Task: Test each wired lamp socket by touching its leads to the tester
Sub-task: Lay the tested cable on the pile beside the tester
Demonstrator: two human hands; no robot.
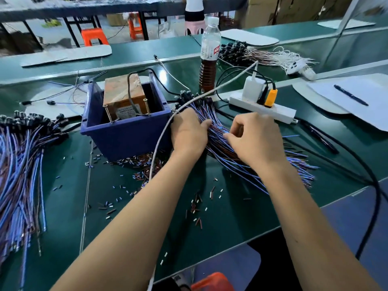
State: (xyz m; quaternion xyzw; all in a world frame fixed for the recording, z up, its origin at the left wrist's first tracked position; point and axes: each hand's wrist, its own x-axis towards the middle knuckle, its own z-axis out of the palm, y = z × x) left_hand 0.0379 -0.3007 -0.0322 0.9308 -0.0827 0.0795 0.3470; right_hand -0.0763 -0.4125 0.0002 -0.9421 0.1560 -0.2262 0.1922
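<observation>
Lying fanned across the green surface [220, 227] just right of the blue bin [126, 133], a bundle of wired sockets [220, 141] has its black socket heads [189, 96] bunched at the far end and its blue and brown leads running toward the near right. The left hand [189, 133] rests on the bundle's left side, fingers fairly straight and laid over the wires, its thumb pointing right across them. The right hand [254, 139] sits on the bundle just beside it, fingers curled down, the fingertips [227, 136] pinching among the leads (exactly how many wires they have hold of I cannot tell).

Inside the blue bin stands the tester [123, 97], a brown taped block with a black cable looped over its top and two screws [106, 112] upright at its near edge. A white cord [159, 141] arcs from the near edge of the surface over the left wrist toward a white charger [253, 87] plugged into a power strip [262, 108], next to a yellow plug [270, 97].

A second pile of sockets [21, 164] lies at the far left. Small cut bits of insulation [195, 206] are scattered in front of the bin. A bottle [209, 55] of brown liquid stands behind the bundle, and a pen [350, 95] lies on white paper [367, 106] at right.
</observation>
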